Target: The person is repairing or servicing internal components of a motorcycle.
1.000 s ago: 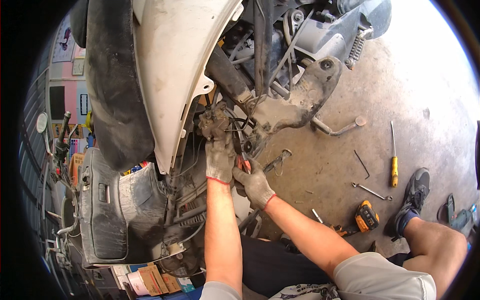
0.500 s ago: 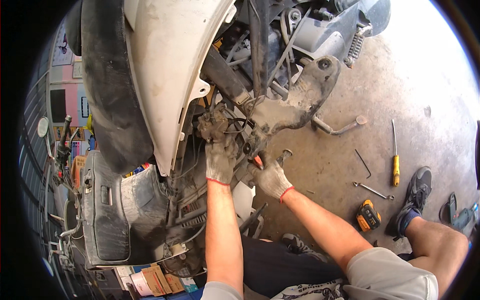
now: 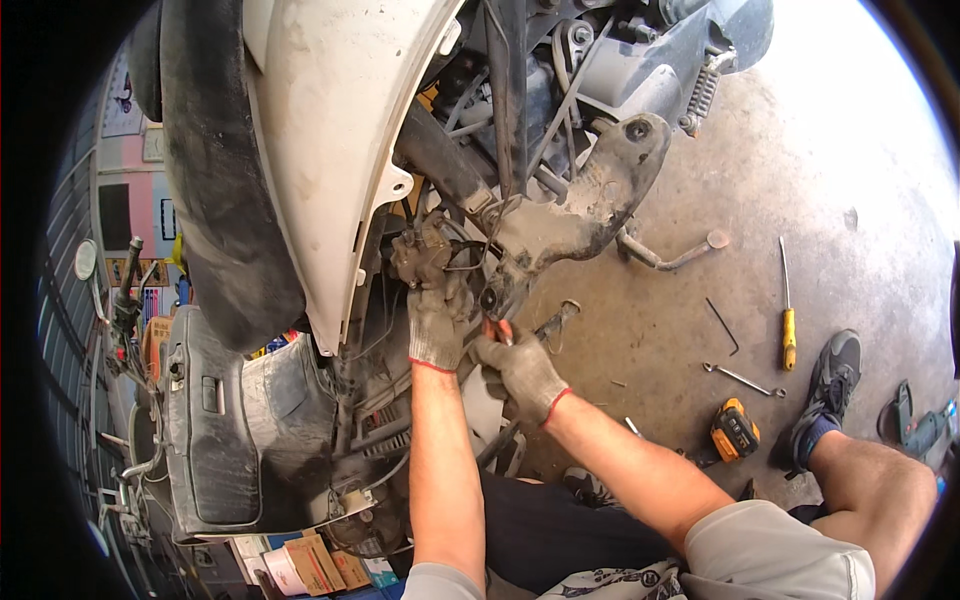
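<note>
In the middle of the frame is a partly stripped scooter with a long pale body panel [image 3: 320, 150]. My left hand [image 3: 437, 325], in a grey work glove with a red cuff, is closed against the lower end of a grimy metal block with hoses [image 3: 420, 252]. To its right, my gloved right hand [image 3: 525, 372] is closed on a small orange-red piece [image 3: 503, 332]; its kind is hidden by the fingers. That piece sits just below the end of a dirty metal bracket [image 3: 575, 225] on the frame.
Several tools lie on the concrete floor at right: a yellow-handled screwdriver [image 3: 789, 330], a hex key [image 3: 722, 327], a wrench [image 3: 744, 380] and a yellow-black battery pack [image 3: 735, 430]. A power drill [image 3: 915, 425] rests beyond my shoe [image 3: 835, 375]. A metal pedal lever [image 3: 670, 255] sticks out from the scooter.
My right hand has shifted slightly left and down, nearer my left hand, with the orange-red piece. My left hand stays at the metal block. The view has shifted a little.
</note>
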Tool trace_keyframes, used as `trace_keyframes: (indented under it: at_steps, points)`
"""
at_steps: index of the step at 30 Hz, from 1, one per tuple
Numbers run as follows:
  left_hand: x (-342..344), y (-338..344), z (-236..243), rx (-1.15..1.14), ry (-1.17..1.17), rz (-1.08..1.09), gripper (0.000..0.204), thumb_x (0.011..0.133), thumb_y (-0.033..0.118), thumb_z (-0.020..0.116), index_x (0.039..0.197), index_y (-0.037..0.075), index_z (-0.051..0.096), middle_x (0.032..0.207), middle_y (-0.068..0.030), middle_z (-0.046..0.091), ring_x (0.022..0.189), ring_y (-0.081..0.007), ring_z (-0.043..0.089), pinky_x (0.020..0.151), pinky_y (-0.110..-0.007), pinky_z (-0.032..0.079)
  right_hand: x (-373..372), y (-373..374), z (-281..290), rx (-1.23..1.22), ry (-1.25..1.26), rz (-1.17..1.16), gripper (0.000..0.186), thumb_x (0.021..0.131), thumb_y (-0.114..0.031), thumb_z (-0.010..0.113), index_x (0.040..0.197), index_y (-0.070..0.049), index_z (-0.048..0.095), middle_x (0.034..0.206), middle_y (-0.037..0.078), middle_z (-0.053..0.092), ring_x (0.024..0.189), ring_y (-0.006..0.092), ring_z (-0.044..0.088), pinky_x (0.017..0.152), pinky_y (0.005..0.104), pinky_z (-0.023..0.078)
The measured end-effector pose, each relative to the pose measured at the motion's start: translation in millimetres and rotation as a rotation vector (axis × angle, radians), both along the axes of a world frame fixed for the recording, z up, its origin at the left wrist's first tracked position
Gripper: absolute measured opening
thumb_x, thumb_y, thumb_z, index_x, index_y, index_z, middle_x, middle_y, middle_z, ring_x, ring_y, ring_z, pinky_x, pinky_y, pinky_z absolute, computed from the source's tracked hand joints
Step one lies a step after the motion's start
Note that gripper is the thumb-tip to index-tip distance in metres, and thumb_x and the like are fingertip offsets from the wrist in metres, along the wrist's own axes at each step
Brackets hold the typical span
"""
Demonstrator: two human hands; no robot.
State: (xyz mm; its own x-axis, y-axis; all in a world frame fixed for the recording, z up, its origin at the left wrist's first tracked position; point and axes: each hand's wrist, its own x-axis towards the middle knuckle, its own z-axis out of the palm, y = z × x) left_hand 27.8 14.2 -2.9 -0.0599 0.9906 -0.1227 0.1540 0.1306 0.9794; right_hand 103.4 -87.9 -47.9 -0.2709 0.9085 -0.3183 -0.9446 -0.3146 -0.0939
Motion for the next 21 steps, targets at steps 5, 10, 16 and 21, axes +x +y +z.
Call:
trace_keyframes:
  at_steps: [5, 10, 16, 21]
  points:
    - [-16.4, 12.0, -6.3, -0.023, -0.118, -0.272, 0.058, 0.093, 0.056, 0.055, 0.126, 0.009, 0.056, 0.069, 0.0085, 0.042, 0.054, -0.0030, 0.033, 0.047, -0.019, 0.026, 1.4, 3.1, -17.4, 0.050, -0.249, 0.001, 0.022, 0.091, -0.017, 0.062, 0.106, -0.004, 0.055, 0.072, 0.001, 0.053, 0.052, 0.0091, 0.047, 0.044, 0.0256, 0.035]
    - [-13.0, 11.2, -8.5, -0.010, -0.124, -0.233, 0.056, 0.090, 0.053, 0.061, 0.125, 0.010, 0.057, 0.070, 0.0070, 0.046, 0.054, -0.0033, 0.033, 0.046, -0.020, 0.024, 3.4, -0.3, -13.7, 0.052, -0.061, 0.020, 0.016, 0.092, -0.012, 0.061, 0.102, -0.005, 0.051, 0.070, 0.002, 0.052, 0.054, 0.0113, 0.048, 0.045, 0.0281, 0.037]
    - [-16.8, 11.3, -6.8, 0.002, -0.124, -0.285, 0.054, 0.090, 0.050, 0.063, 0.126, 0.010, 0.057, 0.072, 0.0057, 0.050, 0.054, -0.0040, 0.034, 0.047, -0.020, 0.023, 6.9, 2.2, -31.1, 0.142, -0.880, 0.098, 0.034, 0.086, -0.036, 0.059, 0.094, -0.004, 0.059, 0.063, 0.011, 0.060, 0.058, 0.0211, 0.061, 0.061, 0.0380, 0.047]
    - [-8.5, 7.8, -2.4, 0.006, -0.056, -0.229, 0.041, 0.088, 0.053, 0.066, 0.095, 0.014, 0.056, 0.068, 0.0063, 0.043, 0.055, -0.0047, 0.037, 0.049, -0.022, 0.027, 24.6, 0.5, -18.6, 0.194, -1.045, 0.191, 0.033, 0.086, -0.037, 0.058, 0.095, -0.005, 0.060, 0.059, 0.009, 0.059, 0.062, 0.0234, 0.063, 0.067, 0.0396, 0.048]
